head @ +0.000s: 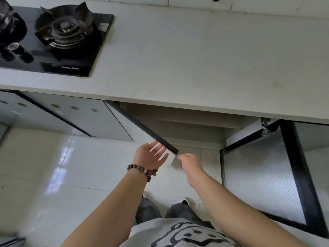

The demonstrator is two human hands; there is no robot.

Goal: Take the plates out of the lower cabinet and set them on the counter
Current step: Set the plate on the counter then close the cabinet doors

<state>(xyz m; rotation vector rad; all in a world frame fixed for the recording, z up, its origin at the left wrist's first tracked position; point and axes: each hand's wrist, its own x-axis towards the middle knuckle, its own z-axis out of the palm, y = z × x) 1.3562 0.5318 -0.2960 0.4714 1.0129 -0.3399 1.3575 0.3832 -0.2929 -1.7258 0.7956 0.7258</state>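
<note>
Two hands at lower centre, left hand [151,155] spread wide at the cabinet door [151,132] edge, right hand [189,162] blurred, grip unclear, open lower cabinet [178,125] just beyond, contents indiscernible, counter [195,59] above.

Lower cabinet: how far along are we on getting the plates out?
Done: the lower cabinet stands open, with the right door swung wide and the left door partly out.
In hand: the left hand, fingers spread, is at the left door's edge. The right hand is blurred beside it. Neither holds a plate.
Left: everything else. No plates show in the cabinet or on the counter.
</note>
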